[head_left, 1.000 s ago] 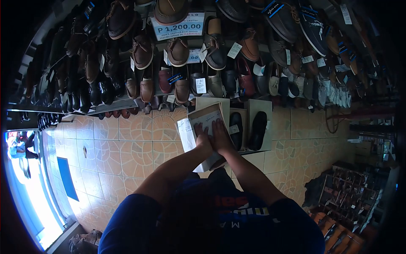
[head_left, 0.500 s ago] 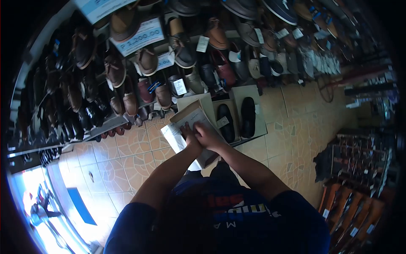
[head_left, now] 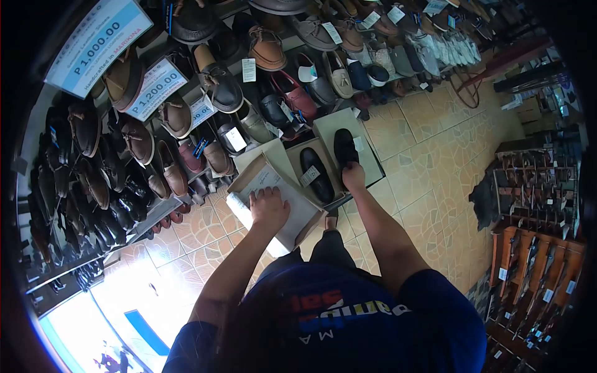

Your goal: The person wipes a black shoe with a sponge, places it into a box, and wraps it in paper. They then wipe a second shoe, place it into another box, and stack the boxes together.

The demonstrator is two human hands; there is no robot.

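Observation:
My left hand (head_left: 270, 207) lies with its fingers spread on the papers in an open cardboard box (head_left: 298, 214). White paper (head_left: 239, 208) hangs over the box's left edge. My right hand (head_left: 354, 178) grips the near end of a black shoe (head_left: 344, 149), which rests on a pale box lid (head_left: 370, 163). Between the hands, another black shoe (head_left: 317, 175) with a white tag lies in a second box (head_left: 297, 152). What lies beneath the papers is hidden.
Shelves of shoes with price signs (head_left: 99, 46) run across the top and left. A wooden rack (head_left: 535, 273) stands at the lower right, below a rack of small goods (head_left: 538, 186). The floor is tiled (head_left: 423, 211). Bright light comes from the lower left.
My right hand has left the papers beside my left hand and moved right, taking hold of the black shoe. My left hand has stayed on the papers. The view has shifted and turned slightly.

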